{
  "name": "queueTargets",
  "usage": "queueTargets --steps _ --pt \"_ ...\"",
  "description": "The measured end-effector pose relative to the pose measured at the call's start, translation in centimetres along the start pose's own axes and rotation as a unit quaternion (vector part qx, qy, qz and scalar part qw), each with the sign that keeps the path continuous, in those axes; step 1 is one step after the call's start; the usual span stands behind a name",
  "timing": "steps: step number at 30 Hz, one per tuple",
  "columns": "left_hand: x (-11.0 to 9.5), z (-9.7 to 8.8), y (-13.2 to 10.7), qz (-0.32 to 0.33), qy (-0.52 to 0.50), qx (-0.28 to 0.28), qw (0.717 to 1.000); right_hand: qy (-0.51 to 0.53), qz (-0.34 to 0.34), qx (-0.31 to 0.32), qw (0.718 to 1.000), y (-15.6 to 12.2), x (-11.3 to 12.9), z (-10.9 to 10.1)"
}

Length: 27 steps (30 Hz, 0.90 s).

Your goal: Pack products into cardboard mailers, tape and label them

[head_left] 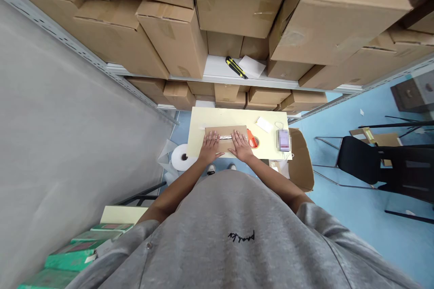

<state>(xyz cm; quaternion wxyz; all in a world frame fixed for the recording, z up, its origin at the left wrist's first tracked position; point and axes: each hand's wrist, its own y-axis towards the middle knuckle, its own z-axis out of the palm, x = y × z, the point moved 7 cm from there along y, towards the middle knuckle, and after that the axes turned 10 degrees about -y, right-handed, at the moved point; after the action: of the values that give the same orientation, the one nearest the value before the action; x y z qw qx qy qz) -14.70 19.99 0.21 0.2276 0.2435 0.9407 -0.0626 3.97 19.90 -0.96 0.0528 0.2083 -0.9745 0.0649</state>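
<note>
A small cardboard box (225, 146) lies on the pale yellow table (198, 119), with a shiny strip of tape (225, 137) running across its top. Flat on the box's left part rests my left hand (210, 145), fingers stretched out. My right hand (241, 145) lies on its right part in the same way, fingers spread. The strip shows between both hands, and its ends are partly covered by my fingers. Just right of my right hand sits an orange tape dispenser (252, 139), apart from the box.
A phone (283, 140) and a white paper (263, 124) lie on the table's right side. Shelves ahead hold cardboard boxes and a yellow-black utility knife (236, 67). A white roll (182, 157) stands left, an open carton (301, 160) right. Beyond is a black chair (359, 159).
</note>
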Motion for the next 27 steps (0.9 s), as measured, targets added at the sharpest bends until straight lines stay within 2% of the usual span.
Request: queueTargets --steps 8,11,13,16,18,21,23,27 --pt "0.1 0.2 0.6 -0.031 -0.033 -0.032 0.998 0.035 -0.014 0.002 0.999 0.1 -0.1 -0.5" --pt "0.0 0.3 0.8 -0.03 -0.035 -0.032 0.998 0.083 -0.005 -0.031 0.996 0.1 -1.4 -1.4" --pt "0.0 0.4 0.8 -0.03 -0.036 -0.028 0.998 0.113 0.067 -0.078 0.988 -0.2 -4.1 -2.1" --pt "0.1 0.6 0.8 -0.031 -0.038 -0.023 0.999 0.129 0.266 -0.125 0.947 -1.5 -10.0 -1.9" --pt "0.1 0.6 0.8 -0.035 -0.038 -0.021 0.998 0.139 0.345 -0.071 0.925 -2.1 -12.7 -0.2" --pt "0.1 0.7 0.9 -0.042 -0.034 -0.016 0.998 0.139 0.366 0.055 0.919 -2.1 -14.0 2.8" --pt "0.0 0.6 0.9 -0.046 -0.028 -0.012 0.998 0.11 0.377 0.074 0.917 -2.0 -14.0 3.9" --pt "0.0 0.6 1.0 -0.054 -0.024 -0.007 0.998 0.064 0.378 0.067 0.921 -1.3 -13.0 4.8"
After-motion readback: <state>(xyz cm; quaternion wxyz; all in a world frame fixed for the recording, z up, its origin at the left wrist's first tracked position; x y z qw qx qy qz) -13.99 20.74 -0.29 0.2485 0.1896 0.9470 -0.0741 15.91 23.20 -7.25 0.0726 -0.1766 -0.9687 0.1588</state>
